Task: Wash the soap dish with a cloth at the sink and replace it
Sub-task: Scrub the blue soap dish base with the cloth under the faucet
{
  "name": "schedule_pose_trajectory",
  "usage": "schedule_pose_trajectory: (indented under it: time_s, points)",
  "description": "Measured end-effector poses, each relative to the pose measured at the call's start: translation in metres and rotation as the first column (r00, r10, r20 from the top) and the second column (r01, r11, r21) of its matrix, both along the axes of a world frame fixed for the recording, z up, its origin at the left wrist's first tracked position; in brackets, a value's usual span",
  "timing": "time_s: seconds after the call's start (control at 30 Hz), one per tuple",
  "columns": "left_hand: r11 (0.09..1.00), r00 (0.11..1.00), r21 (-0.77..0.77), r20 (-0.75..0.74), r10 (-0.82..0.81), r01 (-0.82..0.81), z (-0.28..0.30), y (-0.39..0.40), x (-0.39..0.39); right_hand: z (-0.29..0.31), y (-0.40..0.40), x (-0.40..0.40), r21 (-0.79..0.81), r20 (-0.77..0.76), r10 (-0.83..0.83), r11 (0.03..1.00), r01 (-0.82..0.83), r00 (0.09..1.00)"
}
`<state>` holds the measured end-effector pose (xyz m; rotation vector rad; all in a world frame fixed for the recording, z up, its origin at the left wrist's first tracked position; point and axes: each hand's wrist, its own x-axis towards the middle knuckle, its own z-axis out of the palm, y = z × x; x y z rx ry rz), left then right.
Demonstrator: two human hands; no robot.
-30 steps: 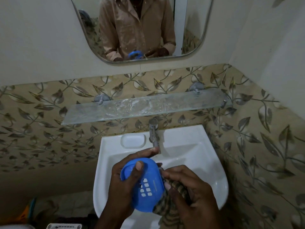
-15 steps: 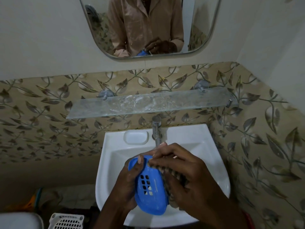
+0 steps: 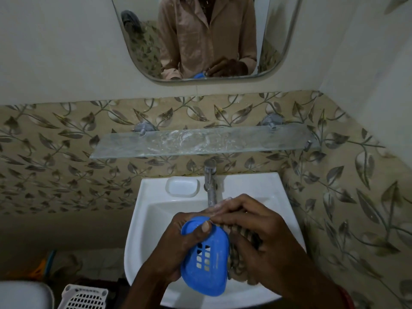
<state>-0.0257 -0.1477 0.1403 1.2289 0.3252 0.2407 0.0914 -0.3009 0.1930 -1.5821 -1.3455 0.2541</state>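
blue slotted soap dish (image 3: 208, 262) tilted above white sink (image 3: 142, 230), striped cloth (image 3: 238, 253) alongside

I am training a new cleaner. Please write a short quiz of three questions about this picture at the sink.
1. True or false: the left hand holds the blue soap dish above the sink.
2. What does the right hand press against the dish? A) sponge B) striped cloth C) brush
3. Fill in: the glass shelf is mounted above the ____.

Key: 1 true; 2 B; 3 tap.
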Motion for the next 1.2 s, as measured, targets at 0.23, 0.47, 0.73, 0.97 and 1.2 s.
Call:
schedule_pose_trajectory:
  time_s: [0.23, 0.47, 0.73, 0.97, 1.2]
  points:
    - [0.986, 0.998, -0.152, -0.03, 0.063, -0.067, -0.01, -0.009, -0.006, -0.017, -0.024, -0.007, -0.048, -0.183, -0.066, 0.997, 0.058, 0.981]
    - [0.722, 0.997, -0.692, 0.062, 0.054, 0.004, -0.01, -0.008, -0.009, -0.025, -0.022, -0.025, -0.127, -0.198, -0.24, 0.968, 0.217, 0.95]
    - [0.697, 0.981, -0.692, -0.172, 0.091, -0.186, -0.019, 0.007, -0.013, 0.0, -0.008, -0.021, -0.051, -0.285, -0.28, 0.96, 0.277, 0.917]
    - [0.792, 0.955, -0.561, -0.284, 0.089, -0.241, -0.025, 0.02, -0.012, 0.0, 0.059, -0.055, -0.101, 0.195, -0.319, 0.934, 0.343, 0.927]
    - [0.841, 0.939, -0.463, -0.314, 0.138, -0.279, -0.027, 0.044, -0.019, -0.017, 0.085, -0.084, -0.086, 0.258, -0.274, 0.949, 0.304, 0.926]
